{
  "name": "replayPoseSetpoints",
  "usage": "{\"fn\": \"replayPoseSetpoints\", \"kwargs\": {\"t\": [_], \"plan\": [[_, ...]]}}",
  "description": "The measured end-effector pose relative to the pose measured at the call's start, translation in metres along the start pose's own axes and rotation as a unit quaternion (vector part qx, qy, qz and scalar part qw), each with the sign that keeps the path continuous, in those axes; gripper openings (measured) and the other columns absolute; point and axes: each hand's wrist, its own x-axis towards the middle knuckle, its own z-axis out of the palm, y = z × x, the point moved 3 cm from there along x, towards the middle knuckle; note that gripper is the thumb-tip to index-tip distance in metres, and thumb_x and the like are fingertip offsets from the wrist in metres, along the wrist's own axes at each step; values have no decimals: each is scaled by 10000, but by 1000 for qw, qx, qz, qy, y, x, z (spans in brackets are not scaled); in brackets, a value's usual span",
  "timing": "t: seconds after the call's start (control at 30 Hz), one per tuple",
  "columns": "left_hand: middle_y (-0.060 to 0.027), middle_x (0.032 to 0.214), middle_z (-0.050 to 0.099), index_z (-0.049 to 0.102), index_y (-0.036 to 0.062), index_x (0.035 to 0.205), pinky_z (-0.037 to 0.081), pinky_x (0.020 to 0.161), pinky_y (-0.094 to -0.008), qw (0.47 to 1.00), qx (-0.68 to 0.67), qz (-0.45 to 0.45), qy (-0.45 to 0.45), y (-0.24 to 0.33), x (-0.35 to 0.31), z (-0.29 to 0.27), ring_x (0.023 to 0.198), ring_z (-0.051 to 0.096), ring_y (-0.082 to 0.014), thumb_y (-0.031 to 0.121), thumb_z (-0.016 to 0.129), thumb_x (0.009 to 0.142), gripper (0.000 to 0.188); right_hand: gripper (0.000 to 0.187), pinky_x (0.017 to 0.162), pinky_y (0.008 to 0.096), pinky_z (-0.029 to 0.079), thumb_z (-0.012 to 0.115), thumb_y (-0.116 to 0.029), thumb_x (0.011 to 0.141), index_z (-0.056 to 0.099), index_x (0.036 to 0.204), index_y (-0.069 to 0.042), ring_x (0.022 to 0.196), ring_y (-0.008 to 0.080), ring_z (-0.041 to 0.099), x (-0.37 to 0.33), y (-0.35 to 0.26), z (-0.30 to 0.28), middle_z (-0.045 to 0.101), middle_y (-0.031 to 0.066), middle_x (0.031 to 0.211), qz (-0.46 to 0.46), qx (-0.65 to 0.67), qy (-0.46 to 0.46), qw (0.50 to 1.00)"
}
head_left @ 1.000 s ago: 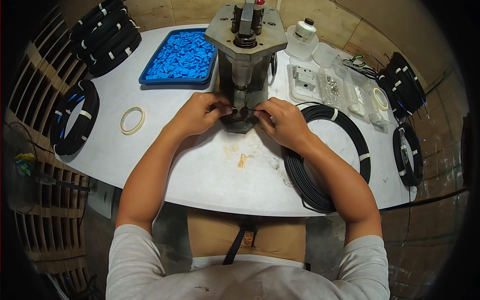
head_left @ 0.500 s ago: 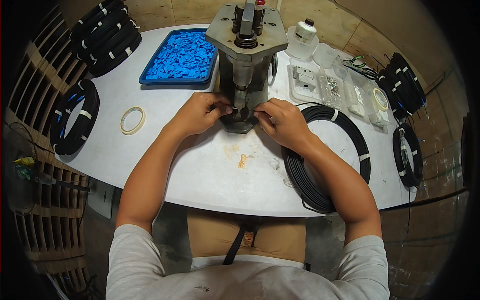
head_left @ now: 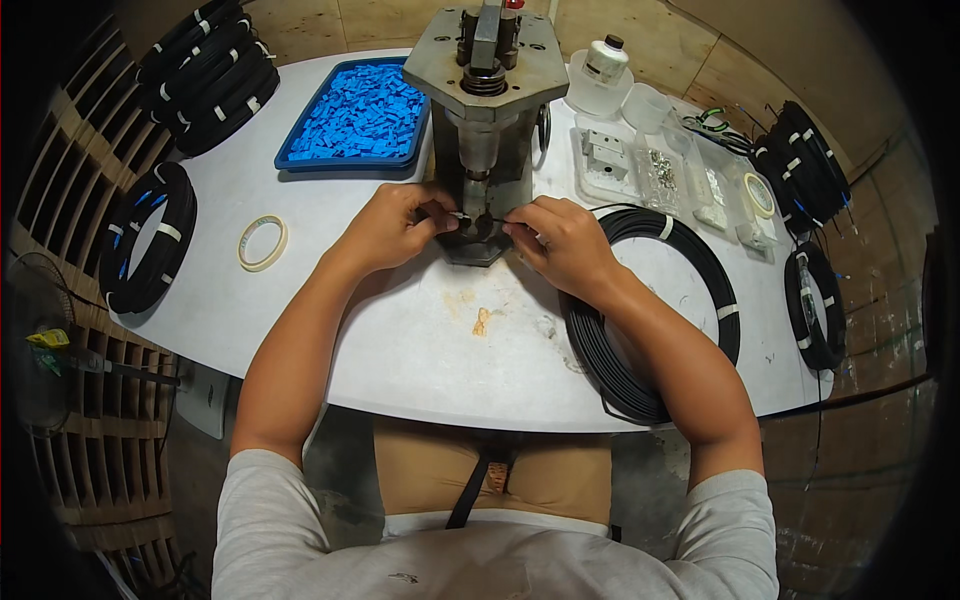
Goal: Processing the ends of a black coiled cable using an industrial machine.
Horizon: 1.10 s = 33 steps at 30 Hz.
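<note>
- Thin black cable [head_left: 500, 220] is running from the pinching right hand [head_left: 562, 240] into the press [head_left: 480, 135], toward the worktop's [head_left: 420, 350] far edge
- Left hand [head_left: 392, 225] is facing it, fingers bent; its grasp I cannot tell
- Step seemingly: positioning cable; next move likely calls for steadiness
- Open room is spreading near-left; a black coil [head_left: 600, 350] is crowding near-right

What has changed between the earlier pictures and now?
The whole scene appears slightly further left in the picture, and the yellow scrap at far left lies differently. No grasp or release shows. The left hand and right hand stay at the press; blue tray and cable coil stay put.
</note>
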Motion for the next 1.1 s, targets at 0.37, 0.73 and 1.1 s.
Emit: {"fn": "replayPoseSetpoints", "kwargs": {"t": [0.37,0.73,1.1], "plan": [[-138,901,785,766,-21,1024,571,827,-347,1000,11,16,20,1,0,-1,864,752,-213,19,724,883,152,108,695,424,564,776,-138,887,729,959,-72,742,335,686,0,1,2,689,102,840,4,1,-8,1000],[-161,947,784,780,-16,1026,570,831,-347,1000,19,9,16,0,0,-1,878,751,-244,56,738,889,160,112,696,423,565,774,-147,897,734,967,-69,742,338,686,0,1,3,687,107,841,1,1,-5,1000],[-172,978,785,780,-21,1057,576,861,-349,1000,24,15,9,1,0,-1,903,754,-243,27,696,903,182,112,688,418,567,767,-111,891,733,991,-75,735,333,687,2,-2,1,689,97,843,1,2,-4,1000]]}}
